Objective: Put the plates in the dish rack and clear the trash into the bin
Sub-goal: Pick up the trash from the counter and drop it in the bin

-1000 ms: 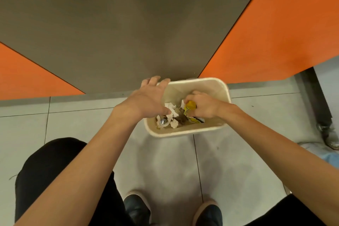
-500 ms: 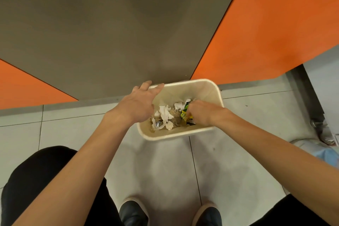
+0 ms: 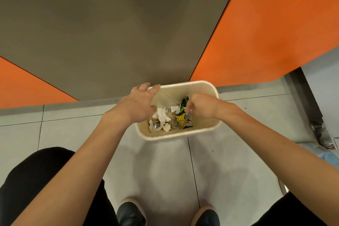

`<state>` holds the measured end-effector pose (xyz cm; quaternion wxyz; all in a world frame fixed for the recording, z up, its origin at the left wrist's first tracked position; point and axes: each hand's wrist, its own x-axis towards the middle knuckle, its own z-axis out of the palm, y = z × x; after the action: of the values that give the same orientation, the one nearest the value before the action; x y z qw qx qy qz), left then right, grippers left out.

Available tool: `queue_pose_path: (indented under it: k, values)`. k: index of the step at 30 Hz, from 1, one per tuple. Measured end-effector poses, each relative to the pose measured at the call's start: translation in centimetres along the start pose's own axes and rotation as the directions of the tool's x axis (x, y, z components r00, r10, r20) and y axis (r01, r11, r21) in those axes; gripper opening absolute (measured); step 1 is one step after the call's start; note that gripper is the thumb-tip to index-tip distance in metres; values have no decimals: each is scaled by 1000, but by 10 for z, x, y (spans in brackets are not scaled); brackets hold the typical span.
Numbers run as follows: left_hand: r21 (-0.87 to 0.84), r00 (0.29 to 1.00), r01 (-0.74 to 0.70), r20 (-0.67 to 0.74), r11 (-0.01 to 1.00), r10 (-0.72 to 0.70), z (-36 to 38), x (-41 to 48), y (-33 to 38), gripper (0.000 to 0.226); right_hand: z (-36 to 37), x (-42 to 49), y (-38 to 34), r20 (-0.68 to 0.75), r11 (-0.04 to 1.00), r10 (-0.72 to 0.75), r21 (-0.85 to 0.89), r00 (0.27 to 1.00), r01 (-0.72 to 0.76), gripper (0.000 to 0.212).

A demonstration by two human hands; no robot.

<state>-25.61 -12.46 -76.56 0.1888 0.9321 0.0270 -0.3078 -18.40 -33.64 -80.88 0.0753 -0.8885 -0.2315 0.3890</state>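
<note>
Trash lies heaped inside the cream, round-cornered plastic bin [image 3: 185, 90] on the grey tiled floor [image 3: 73, 134]. The left hand [image 3: 135, 104] hovers over the bin's left rim, fingers spread, holding nothing. The right hand [image 3: 201, 106] reaches into the bin's right half, fingers curled at a yellow-green foil wrapper [image 3: 180, 118]; whether it grips it, I cannot tell. Crumpled white tissues [image 3: 162, 115] fill the bin's left half. Clearing looks nearly done; no plates or rack are in sight.
</note>
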Motion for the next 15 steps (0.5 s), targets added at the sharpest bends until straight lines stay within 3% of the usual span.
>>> queue_pose_path:
  k: [5, 9, 15]
  values:
    - [3, 981, -91, -170, 996, 90, -3, 1, 4, 67, -16, -24, 2, -132, 994, -33, 102, 991, 47, 24]
    - [-9, 873, -317, -394, 948, 288, -6, -4, 17, 46, -20, -40, 1, -228, 983, -69, 150, 971, 105, 22]
    - [-162, 803, -468, -489, 869, 341, -3, -14, 37, 26, -37, -73, -10, -408, 928, -147, 259, 901, 269, 14]
